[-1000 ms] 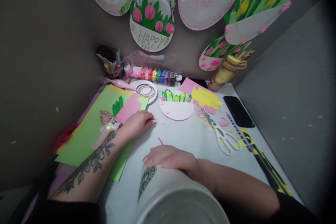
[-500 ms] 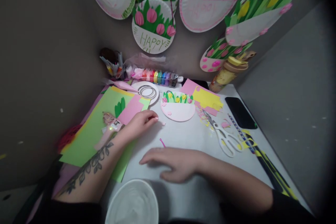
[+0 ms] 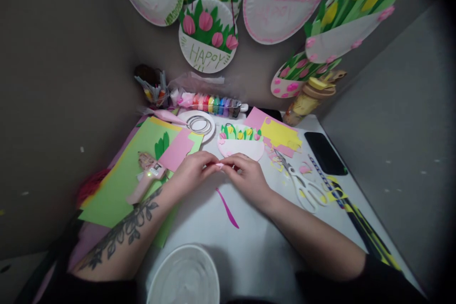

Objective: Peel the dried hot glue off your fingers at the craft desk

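Fingertips of my left hand [image 3: 197,168] and my right hand [image 3: 247,178] meet over the middle of the table, pinching a small pale pink piece [image 3: 220,165] between them. Its exact shape is mostly hidden by the fingers. Just behind it lies a half-round white paper plate [image 3: 245,148] with green leaves, yellow and pink tulips along its top and a small pink flower at its left. A magenta modelling tool [image 3: 228,210] rests on the white table in front of my hands. Left of my left hand, a pink glue gun [image 3: 151,175] lies on green paper [image 3: 114,194].
White-handled scissors [image 3: 302,185], paper scraps, a phone [image 3: 326,153] and a black-yellow cutter [image 3: 370,237] lie at the right. A white bowl [image 3: 183,275] stands in front. Coloured clay tubs [image 3: 215,104] and a tumbler [image 3: 309,99] stand behind. Decorated plates [image 3: 208,54] hang on the wall.
My right hand has moved up and away from over the magenta tool to join my left hand at the pink piece. The tool is now fully visible.
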A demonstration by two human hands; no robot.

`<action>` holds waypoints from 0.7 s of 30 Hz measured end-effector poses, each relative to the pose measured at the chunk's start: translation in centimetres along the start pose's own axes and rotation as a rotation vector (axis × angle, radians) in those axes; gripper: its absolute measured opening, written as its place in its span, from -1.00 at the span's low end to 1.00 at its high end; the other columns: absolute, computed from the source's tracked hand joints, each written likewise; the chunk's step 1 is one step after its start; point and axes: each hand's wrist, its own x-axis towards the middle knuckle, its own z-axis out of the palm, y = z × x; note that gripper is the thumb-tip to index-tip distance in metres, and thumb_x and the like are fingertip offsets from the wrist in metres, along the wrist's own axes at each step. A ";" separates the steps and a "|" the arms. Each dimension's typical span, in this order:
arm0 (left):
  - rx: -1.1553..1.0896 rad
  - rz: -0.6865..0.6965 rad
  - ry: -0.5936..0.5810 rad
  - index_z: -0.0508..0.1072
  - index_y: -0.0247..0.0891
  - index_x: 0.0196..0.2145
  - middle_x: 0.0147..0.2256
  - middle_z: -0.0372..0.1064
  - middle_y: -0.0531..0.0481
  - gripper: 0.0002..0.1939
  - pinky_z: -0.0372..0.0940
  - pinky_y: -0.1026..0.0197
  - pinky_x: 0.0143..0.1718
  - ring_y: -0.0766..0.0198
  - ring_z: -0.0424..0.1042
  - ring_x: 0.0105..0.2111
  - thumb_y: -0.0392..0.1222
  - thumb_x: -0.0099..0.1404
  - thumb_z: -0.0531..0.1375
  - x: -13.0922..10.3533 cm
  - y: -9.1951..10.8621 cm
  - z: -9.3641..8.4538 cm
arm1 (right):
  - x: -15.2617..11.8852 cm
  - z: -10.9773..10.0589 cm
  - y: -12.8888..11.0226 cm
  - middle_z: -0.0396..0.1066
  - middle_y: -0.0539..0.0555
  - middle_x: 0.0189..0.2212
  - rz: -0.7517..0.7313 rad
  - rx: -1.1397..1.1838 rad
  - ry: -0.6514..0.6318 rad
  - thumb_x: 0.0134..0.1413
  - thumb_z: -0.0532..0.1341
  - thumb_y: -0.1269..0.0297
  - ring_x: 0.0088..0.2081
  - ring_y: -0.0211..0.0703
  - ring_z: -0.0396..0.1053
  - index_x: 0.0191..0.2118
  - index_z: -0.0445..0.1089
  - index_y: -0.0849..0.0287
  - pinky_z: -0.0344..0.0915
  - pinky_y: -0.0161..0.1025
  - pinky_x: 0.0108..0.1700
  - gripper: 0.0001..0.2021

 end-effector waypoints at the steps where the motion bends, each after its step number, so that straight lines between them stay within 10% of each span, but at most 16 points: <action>1: -0.006 -0.017 0.011 0.48 -0.23 -0.33 -0.36 0.48 0.02 -0.78 0.26 0.25 -0.26 0.28 0.41 -0.34 -0.03 0.30 0.16 0.0 0.0 0.0 | 0.0 0.0 0.0 0.46 0.02 -0.39 -0.006 -0.010 0.008 0.14 0.24 0.34 -0.31 -0.20 0.39 -0.30 0.50 0.11 0.30 -0.26 -0.29 -0.93; 21: -0.008 -0.016 0.006 0.48 -0.24 -0.37 -0.38 0.48 0.00 -0.82 0.25 0.29 -0.36 0.29 0.41 -0.36 -0.11 0.27 0.15 -0.3 1.1 0.1 | -0.3 0.5 0.9 0.32 -0.01 -0.46 -0.060 -0.129 0.002 0.10 0.15 0.43 -0.37 -0.21 0.31 -0.39 0.37 0.14 0.24 -0.26 -0.29 -0.90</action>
